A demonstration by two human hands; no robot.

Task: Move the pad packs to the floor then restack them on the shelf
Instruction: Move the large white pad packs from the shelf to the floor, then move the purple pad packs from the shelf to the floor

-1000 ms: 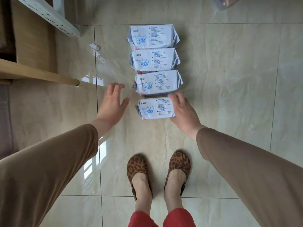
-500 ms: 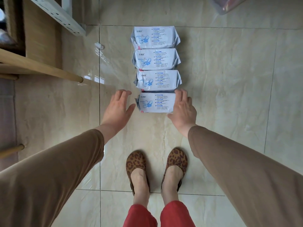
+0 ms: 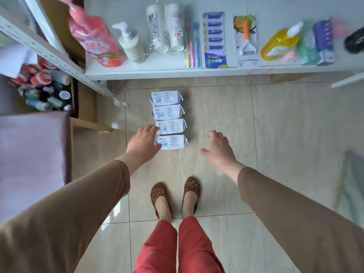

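Observation:
Several white-and-blue pad packs lie in a single row on the tiled floor; the nearest pack [image 3: 173,142] is closest to my feet and the farthest pack [image 3: 166,98] lies just below the white shelf [image 3: 177,72]. My left hand [image 3: 142,143] hovers at the left ends of the two nearest packs with its fingers relaxed and holds nothing; I cannot tell whether it touches them. My right hand [image 3: 218,147] is spread open over bare floor to the right of the row, well apart from the packs.
The shelf carries a pink bottle [image 3: 94,39], a cream pump bottle [image 3: 131,44], paper cup sleeves [image 3: 165,28], toothbrushes [image 3: 193,46], a peeler card [image 3: 247,40] and a yellow bottle [image 3: 281,43]. A box of bottles [image 3: 45,89] and a mauve-topped seat [image 3: 31,154] stand left. My feet [image 3: 175,196] stand behind the row.
My right hand has let go of the nearest pack and moved away to the right. My left hand has drifted right toward the packs. The view has risen and the shelf has come into sight.

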